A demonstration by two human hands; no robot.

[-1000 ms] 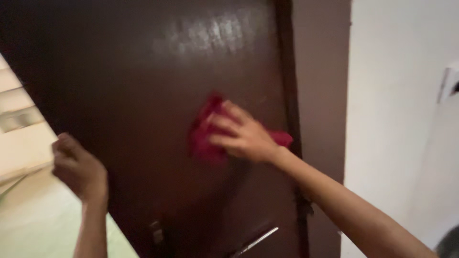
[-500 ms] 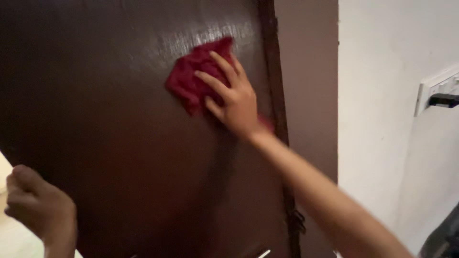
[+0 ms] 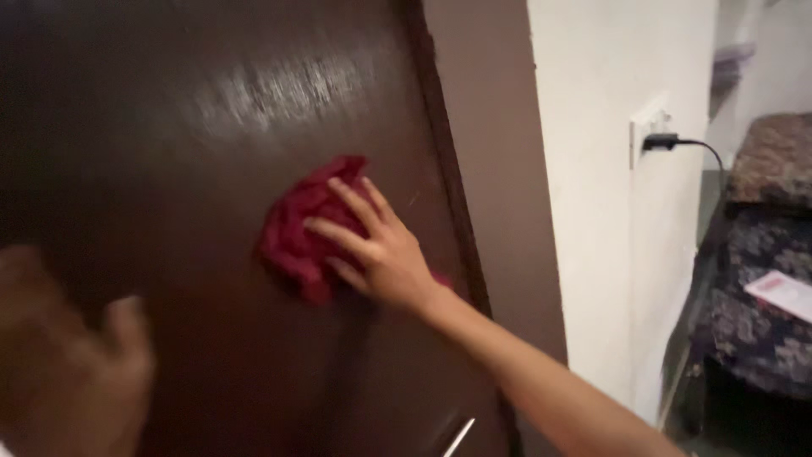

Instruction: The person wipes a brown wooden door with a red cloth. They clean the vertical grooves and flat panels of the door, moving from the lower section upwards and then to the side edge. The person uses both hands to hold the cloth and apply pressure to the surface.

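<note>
Pressing under R hand (image 3: 385, 254): red rag (image 3: 300, 233), door (image 3: 169, 169)

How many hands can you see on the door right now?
2. The right hand presses a red cloth flat against the dark brown door; the left hand, blurred, is at its lower left.

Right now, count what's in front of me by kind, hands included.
Hands: 2, right hand and blurred left hand
Red cloth: 1
Dark brown door: 1
Wall socket with plug: 1
Patterned seat: 1
Total: 6
</note>
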